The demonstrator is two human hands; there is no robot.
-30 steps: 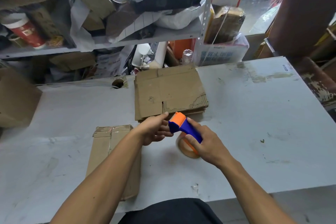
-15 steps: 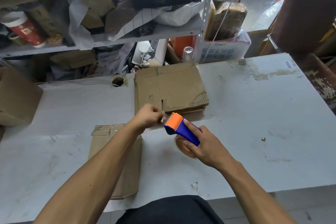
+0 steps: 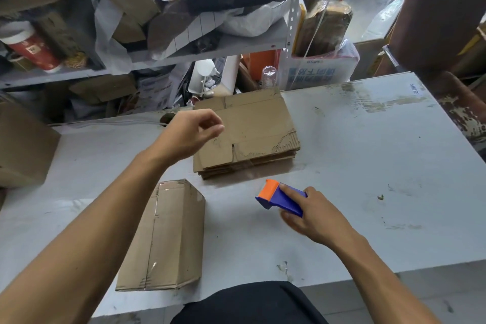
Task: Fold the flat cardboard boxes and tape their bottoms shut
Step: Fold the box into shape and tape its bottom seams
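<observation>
A stack of flat cardboard boxes (image 3: 252, 134) lies at the middle back of the grey table (image 3: 368, 179). A folded box (image 3: 168, 239) with clear tape along its seam lies on its side at the front left. My right hand (image 3: 313, 216) grips a blue and orange tape dispenser (image 3: 278, 197) low over the table, in front of the stack. My left hand (image 3: 192, 137) hovers over the stack's left edge with its fingers loosely curled and nothing visible in them.
A brown cardboard box (image 3: 23, 147) stands at the table's left edge. Behind the table a metal shelf (image 3: 210, 47) is crammed with bags, boxes and a red and white cup (image 3: 31, 47). A dark brown chair back (image 3: 441, 16) rises at the far right.
My left hand left the dispenser's front and rose back over the stack of flat boxes. My right hand moved the dispenser slightly right and lower.
</observation>
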